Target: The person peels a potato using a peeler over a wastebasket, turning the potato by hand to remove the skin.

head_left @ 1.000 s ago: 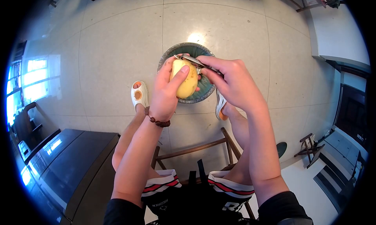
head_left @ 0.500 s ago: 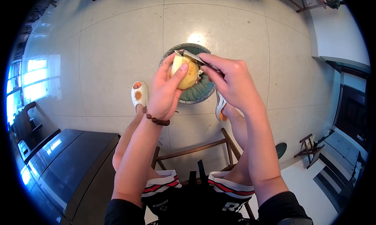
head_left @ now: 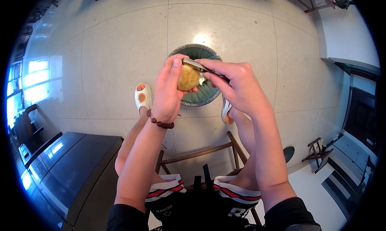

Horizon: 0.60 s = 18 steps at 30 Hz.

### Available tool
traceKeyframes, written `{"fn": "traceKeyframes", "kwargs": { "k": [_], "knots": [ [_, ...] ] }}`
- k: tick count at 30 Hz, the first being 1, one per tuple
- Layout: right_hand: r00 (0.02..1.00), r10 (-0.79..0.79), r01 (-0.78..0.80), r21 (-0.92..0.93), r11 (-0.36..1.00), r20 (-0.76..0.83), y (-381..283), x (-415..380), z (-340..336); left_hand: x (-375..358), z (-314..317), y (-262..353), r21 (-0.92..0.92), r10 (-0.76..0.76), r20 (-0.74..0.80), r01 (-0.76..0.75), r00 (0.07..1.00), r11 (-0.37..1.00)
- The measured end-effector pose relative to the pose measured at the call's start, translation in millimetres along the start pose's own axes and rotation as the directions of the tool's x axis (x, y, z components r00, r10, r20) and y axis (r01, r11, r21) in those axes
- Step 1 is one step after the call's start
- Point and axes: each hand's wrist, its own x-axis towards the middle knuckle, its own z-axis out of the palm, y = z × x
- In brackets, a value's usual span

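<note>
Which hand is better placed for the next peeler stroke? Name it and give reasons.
Right, probably: the right hand grips the peeler, its head by the far end of the potato; the left hand is occupied holding the potato over the bin.

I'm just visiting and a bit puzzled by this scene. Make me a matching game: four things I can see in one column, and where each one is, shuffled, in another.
Things
1. Yellow-brown, rounded potato
2. Slim, metallic peeler
3. Brown beaded bracelet
4. Round, green-lined container

Places
A. Around the left wrist
B. On the pale tiled floor, below the hands
C. In the right hand
D. In the left hand

Right pairs
1-D; 2-C; 3-A; 4-B
</note>
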Motion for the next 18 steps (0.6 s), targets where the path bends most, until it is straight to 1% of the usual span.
{"fn": "traceKeyframes", "kwargs": {
  "k": [4, 6, 7, 9, 12, 15, 17, 18],
  "knots": [
    [1.000, 0.003, -0.003, 0.005, 1.000, 0.002, 0.0, -0.3, 0.8, -0.2, 0.0, 0.2, -0.022, 0.025, -0.011, -0.025, 1.000, 0.999],
    [0.996, -0.093, 0.093, -0.018, 0.995, -0.008, 3.0, -0.1, 2.4, -0.5, -0.1, 0.6, -0.020, 0.032, -0.017, -0.032, 0.999, 0.999],
    [0.996, -0.094, 0.093, -0.018, 0.995, -0.008, 1.9, -0.2, 2.5, -0.4, -0.2, 0.6, -0.021, 0.038, -0.025, -0.038, 0.999, 0.999],
    [0.999, -0.037, 0.037, -0.011, 0.999, -0.007, -1.9, -0.7, 2.7, -0.1, -1.3, 0.6, -0.022, 0.043, -0.034, -0.044, 0.999, 0.999],
    [1.000, -0.022, 0.022, 0.011, 1.000, -0.002, -3.8, -0.8, 3.3, 0.9, -3.1, 0.3, -0.018, 0.062, -0.023, -0.063, 0.998, 0.998],
    [0.999, -0.039, 0.039, 0.009, 0.999, -0.017, -3.6, -1.6, 5.7, 1.2, -4.4, -0.2, -0.018, 0.084, -0.034, -0.085, 0.996, 0.996],
    [0.999, -0.050, 0.050, 0.001, 0.999, -0.020, -4.7, -1.6, 7.0, 2.5, -8.5, -1.5, 0.041, 0.094, -0.017, -0.094, 0.995, 0.995],
    [0.998, -0.060, 0.060, -0.006, 0.998, -0.023, -5.0, -1.5, 7.2, 2.9, -8.7, -1.5, 0.041, 0.094, -0.017, -0.094, 0.995, 0.995]
  ]
}}
